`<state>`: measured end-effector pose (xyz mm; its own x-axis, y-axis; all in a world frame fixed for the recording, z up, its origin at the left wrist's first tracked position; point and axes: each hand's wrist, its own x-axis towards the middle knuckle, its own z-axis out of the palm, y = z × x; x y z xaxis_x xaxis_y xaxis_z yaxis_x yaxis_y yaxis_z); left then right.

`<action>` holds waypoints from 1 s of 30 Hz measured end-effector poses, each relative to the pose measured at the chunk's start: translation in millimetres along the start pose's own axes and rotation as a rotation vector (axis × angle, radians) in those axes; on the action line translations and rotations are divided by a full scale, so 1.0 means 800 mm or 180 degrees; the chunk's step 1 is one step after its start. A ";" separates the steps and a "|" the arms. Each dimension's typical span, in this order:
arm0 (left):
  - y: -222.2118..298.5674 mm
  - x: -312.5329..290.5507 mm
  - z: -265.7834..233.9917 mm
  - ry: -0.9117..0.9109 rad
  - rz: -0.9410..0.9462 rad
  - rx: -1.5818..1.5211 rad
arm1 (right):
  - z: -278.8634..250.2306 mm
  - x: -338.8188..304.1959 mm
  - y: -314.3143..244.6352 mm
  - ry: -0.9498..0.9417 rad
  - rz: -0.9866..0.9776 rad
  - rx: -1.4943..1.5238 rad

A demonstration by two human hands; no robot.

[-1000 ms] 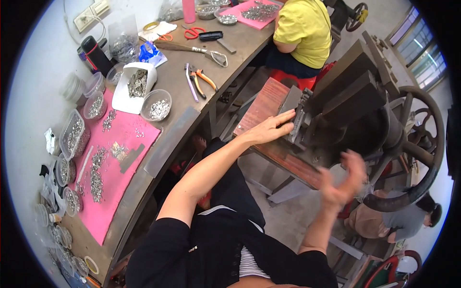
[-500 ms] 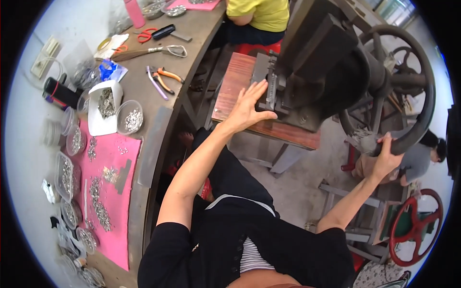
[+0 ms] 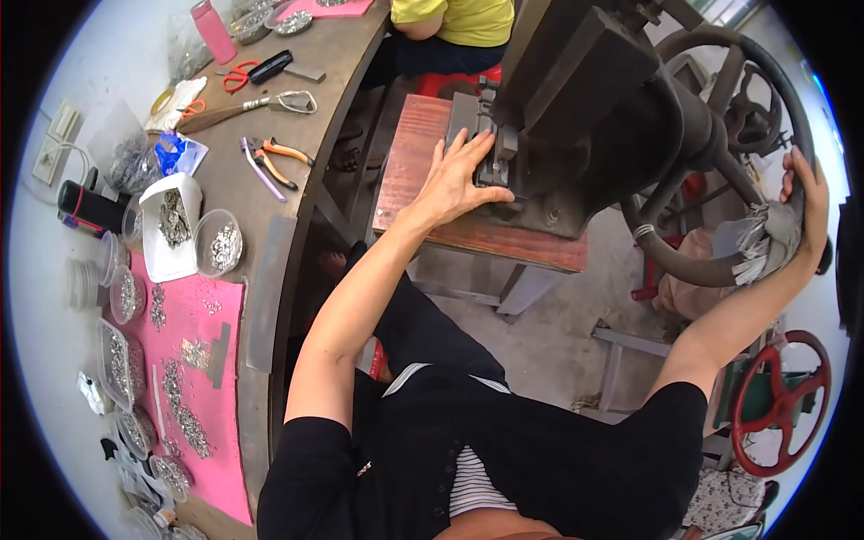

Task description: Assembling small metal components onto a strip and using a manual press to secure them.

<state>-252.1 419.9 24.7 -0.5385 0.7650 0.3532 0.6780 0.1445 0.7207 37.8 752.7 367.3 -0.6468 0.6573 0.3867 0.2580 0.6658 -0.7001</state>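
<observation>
My left hand [image 3: 456, 180] lies with its fingers spread against the dark metal block [image 3: 486, 148] at the base of a heavy hand press [image 3: 594, 108]. Its fingertips touch the block's near-left side; whether a small piece sits under them cannot be seen. My right hand [image 3: 805, 184] is closed round the rim of the press's big dark handwheel [image 3: 702, 270], at its right side. A grey rag [image 3: 768, 241] is tied on the rim just below that hand. The press stands on a reddish-brown wooden stand [image 3: 409, 157].
On the bench at left, a pink mat [image 3: 211, 441] holds small silvery metal pieces, with several clear tubs beside it. Orange-handled pliers [image 3: 283, 155] and red-handled scissors [image 3: 237, 77] lie farther back. A person in yellow [image 3: 472, 22] sits beyond. A red handwheel [image 3: 781, 402] is at lower right.
My right hand has gone up and to the right with the handwheel, which has turned, bringing the rag along. My left hand stays at the block. The whole view has shifted slightly.
</observation>
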 end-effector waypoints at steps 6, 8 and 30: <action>-0.007 0.009 -0.003 -0.0009 -0.0037 -0.0044 | 0.023 -0.023 0.007 0.0197 -0.0075 0.0518; -0.010 0.013 -0.007 -0.0029 -0.0046 -0.0071 | 0.038 -0.059 0.042 0.0531 -0.0188 0.0968; -0.010 0.005 -0.003 -0.0010 -0.0011 -0.0037 | 0.117 -0.125 0.132 0.1827 -0.1159 0.0016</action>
<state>-260.9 420.2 21.3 -0.5393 0.7665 0.3488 0.6703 0.1400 0.7288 62.6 724.5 198.3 -0.2081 0.4757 0.8546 0.0916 0.8794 -0.4672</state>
